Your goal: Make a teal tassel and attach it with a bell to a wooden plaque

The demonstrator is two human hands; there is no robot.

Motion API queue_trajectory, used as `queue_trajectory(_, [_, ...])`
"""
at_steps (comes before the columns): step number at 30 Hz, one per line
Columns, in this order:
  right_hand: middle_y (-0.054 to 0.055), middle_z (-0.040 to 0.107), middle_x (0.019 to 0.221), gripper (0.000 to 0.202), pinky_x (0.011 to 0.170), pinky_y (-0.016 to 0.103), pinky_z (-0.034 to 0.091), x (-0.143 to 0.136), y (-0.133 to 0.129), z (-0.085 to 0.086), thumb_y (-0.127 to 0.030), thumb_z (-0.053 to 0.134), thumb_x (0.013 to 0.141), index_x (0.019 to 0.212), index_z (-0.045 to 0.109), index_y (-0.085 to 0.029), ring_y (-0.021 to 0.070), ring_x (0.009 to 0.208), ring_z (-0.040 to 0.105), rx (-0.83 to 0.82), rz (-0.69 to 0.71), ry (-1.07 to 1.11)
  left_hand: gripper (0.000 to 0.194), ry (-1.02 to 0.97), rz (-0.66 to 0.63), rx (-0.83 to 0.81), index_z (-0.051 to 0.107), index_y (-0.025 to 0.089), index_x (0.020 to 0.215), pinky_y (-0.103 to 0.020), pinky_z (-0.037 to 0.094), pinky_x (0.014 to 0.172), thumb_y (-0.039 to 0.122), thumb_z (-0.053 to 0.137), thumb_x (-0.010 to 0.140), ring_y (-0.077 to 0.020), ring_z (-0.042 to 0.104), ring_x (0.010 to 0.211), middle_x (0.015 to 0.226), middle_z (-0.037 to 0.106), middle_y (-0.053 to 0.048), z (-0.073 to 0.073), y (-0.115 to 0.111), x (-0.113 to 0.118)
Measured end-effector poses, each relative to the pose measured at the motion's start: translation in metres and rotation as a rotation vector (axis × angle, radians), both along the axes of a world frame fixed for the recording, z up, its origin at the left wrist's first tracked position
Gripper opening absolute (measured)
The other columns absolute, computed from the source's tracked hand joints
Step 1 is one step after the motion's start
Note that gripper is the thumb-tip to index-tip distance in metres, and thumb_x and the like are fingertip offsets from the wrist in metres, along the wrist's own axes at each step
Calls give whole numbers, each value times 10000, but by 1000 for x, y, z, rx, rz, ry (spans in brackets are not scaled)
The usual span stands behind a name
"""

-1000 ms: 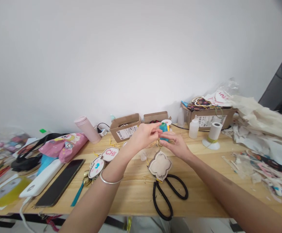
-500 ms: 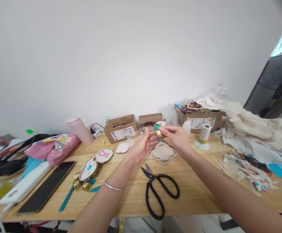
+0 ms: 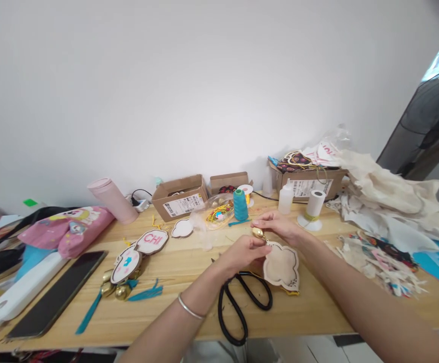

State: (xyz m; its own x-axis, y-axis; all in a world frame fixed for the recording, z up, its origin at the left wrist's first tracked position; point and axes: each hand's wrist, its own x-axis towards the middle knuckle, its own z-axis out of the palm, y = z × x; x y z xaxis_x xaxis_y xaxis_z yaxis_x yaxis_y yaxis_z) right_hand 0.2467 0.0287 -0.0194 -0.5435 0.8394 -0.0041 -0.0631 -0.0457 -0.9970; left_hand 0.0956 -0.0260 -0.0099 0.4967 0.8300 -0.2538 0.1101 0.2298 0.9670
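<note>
A cloud-shaped piece [image 3: 281,265] with a beige face and dark edge hangs tilted above the table, a gold bell [image 3: 258,233] at its upper left corner. My left hand [image 3: 247,254] is closed on the corner of the piece, just below the bell. The fingers of my right hand [image 3: 279,227] pinch the bell from above. Black-handled scissors [image 3: 238,302] lie under my left hand, their blades mostly hidden by it.
Small cloud pieces [image 3: 152,242], gold bells [image 3: 122,291] and a teal tassel [image 3: 147,292] lie at left. Behind stand a teal thread spool [image 3: 240,205], a white bottle [image 3: 285,197] and cardboard boxes [image 3: 179,201]. Fabric scraps [image 3: 382,262] lie at right.
The cloud piece has come up off the table and turned, now held by my left hand. My left hand was open with spread fingers and has closed. Both hands moved down and right.
</note>
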Motion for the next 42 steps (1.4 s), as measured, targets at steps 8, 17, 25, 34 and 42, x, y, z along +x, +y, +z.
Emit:
queue_trajectory(8, [-5, 586, 600, 265, 585, 226, 348, -12, -2, -18, -378, 637, 657, 628, 644, -114, 81, 568, 474, 37, 91, -1, 347, 4, 247, 284, 660, 138, 882, -272, 441, 730, 414, 568, 692, -156, 589, 800, 866, 672, -68, -14, 34, -28])
queue_trajectory(17, [-9, 601, 645, 345, 570, 232, 356, -21, -4, -27, -441, 612, 654, 811, 675, -140, 91, 575, 477, 61, -18, -133, 198, -36, 452, 367, 692, 161, 773, -308, 419, 799, 312, 611, 672, -166, 569, 808, 820, 675, -38, -28, 23, -24])
queue_trajectory(25, [15, 654, 747, 351, 651, 278, 414, -24, -9, -28, -479, 599, 651, 803, 692, -177, 160, 718, 553, 66, -68, -130, 243, -12, 431, 463, 680, 180, 866, -292, 419, 798, 310, 505, 759, -159, 550, 840, 830, 651, -38, -29, 21, -21])
queue_trajectory(34, [37, 661, 829, 241, 720, 277, 420, -24, -9, -30, -383, 648, 650, 760, 675, -171, 170, 791, 569, 31, -162, -105, 230, -141, 499, 321, 685, 151, 824, -282, 440, 721, 305, 606, 672, -156, 566, 763, 798, 667, -47, -28, 21, -22])
queue_trajectory(42, [41, 659, 786, 266, 610, 270, 440, -19, -5, -38, -413, 675, 600, 749, 666, -192, 161, 678, 570, 3, -233, -194, 203, 376, 153, 608, 690, 191, 791, -211, 393, 526, 317, 579, 677, -114, 523, 584, 667, 647, -11, 62, 1, -60])
